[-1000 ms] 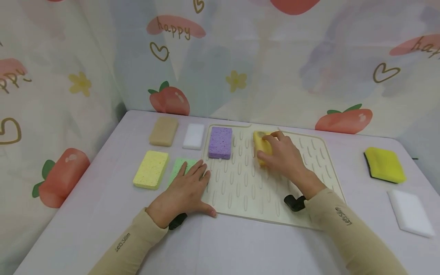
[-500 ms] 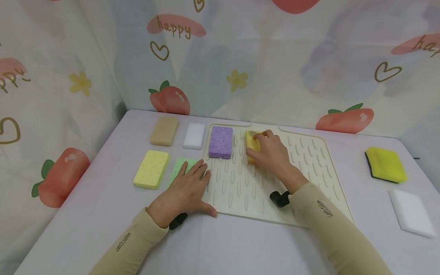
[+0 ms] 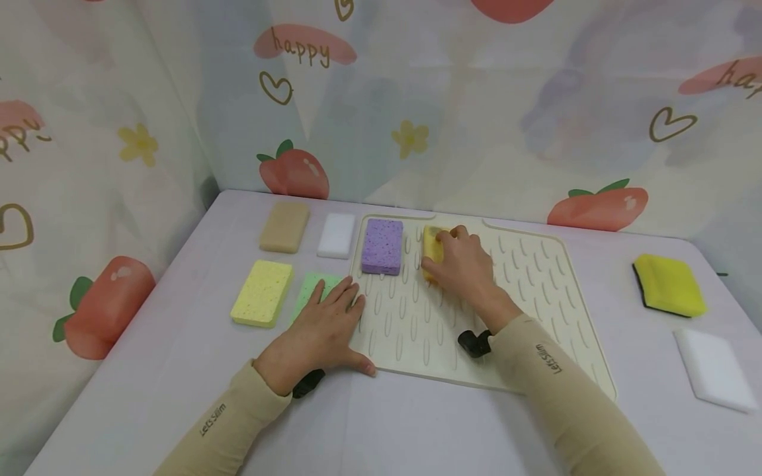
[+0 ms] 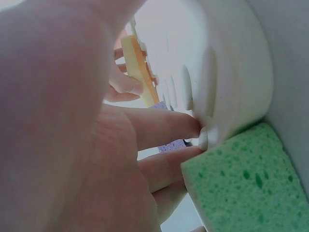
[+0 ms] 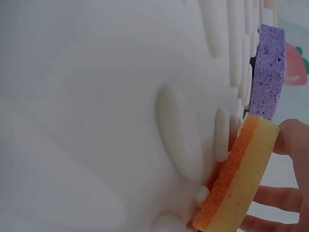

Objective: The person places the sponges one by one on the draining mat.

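My right hand (image 3: 467, 268) holds a yellow sponge (image 3: 432, 248) with an orange scouring layer, over the back of a cream ridged mat (image 3: 411, 344). In the right wrist view, fingers curl at the yellow side of this two-layer sponge (image 5: 241, 181), and the orange side faces the mat's ridges. A purple sponge (image 3: 382, 246) lies on the mat just left of it. My left hand (image 3: 315, 337) rests with fingers spread across the mat's left edge, partly hiding a green sponge (image 3: 305, 291). The left wrist view has the green sponge (image 4: 246, 181) right beside those fingers.
Left of the mat lie a tan sponge (image 3: 284, 227), a white sponge (image 3: 336, 235) and a pale yellow sponge (image 3: 262, 293). To the right are a bright yellow sponge (image 3: 668, 285) with a dark underside and a white pad (image 3: 713, 369). Patterned cloth (image 3: 476, 119) hangs behind the table.
My right hand has moved left with the yellow-and-orange sponge, bringing it closer to the purple sponge; the shift slowed in the last half second. My left hand has stayed in place.
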### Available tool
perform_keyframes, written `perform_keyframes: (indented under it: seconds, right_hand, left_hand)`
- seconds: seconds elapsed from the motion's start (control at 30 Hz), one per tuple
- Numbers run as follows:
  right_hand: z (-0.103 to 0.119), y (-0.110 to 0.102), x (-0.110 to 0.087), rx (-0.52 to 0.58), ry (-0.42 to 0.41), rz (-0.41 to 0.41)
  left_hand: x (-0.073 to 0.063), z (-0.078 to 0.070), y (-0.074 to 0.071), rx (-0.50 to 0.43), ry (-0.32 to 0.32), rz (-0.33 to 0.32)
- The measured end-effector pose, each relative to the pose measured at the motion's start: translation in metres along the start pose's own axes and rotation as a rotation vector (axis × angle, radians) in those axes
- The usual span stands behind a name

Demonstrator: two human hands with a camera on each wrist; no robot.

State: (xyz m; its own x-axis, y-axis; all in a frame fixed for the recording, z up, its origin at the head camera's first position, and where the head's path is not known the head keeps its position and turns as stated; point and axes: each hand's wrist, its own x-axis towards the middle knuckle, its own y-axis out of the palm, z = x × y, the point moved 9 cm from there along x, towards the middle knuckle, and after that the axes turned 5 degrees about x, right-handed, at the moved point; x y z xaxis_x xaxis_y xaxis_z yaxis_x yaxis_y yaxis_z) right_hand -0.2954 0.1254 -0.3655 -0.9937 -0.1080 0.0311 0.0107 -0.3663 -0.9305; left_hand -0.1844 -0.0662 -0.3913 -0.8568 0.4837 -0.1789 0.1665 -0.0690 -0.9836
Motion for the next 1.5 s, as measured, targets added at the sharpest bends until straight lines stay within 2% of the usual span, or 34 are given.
perform_keyframes:
  seconds: [0.5,0.9,1.1,1.5]
  right_hand:
    - [0.003,0.002,-0.006,-0.030,-0.029,-0.013]
    - [-0.002,0.000,-0.009,0.083,-0.029,0.070]
    - [0.001,0.005,-0.010,0.073,-0.060,0.119]
    - [0.010,0.008,-0.008,0.047,-0.083,0.091]
  left_hand:
    - [0.000,-0.001,-0.001,-0.007,0.002,0.009]
    - [-0.001,-0.002,-0.002,0.008,0.016,-0.022]
    - [0.000,-0.001,-0.001,0.009,0.010,-0.016]
    - [0.000,-0.001,0.000,-0.004,0.011,-0.014]
